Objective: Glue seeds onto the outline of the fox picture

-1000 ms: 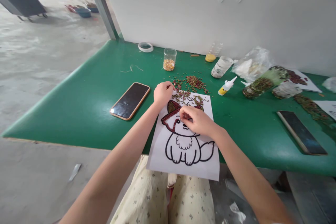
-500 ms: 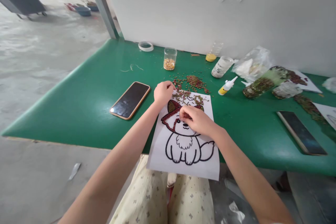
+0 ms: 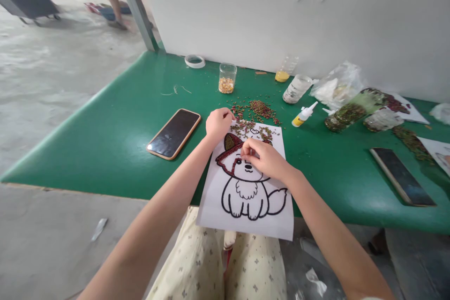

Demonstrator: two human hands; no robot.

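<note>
Pinching its thumb and fingertips together, the right hand is poised at the drawn animal's face on the white sheet; whether a seed is gripped cannot be told. The left hand is rested by the sheet's upper left corner with its fingers curled, and whether anything is held in it cannot be told either. The sheet is laid partly on the green bench, its lower part extended past the near edge above the patterned trousers. One ear and the brow band of the drawing are covered in green and dark red pieces; the body is left white. Loose seeds are scattered across the top of the sheet, and a seed pile is gathered just beyond it. To the right of the pile, a glue bottle is tilted. A phone is placed left of the left hand. Farther back, corn kernels are held in a clear cup.
</note>
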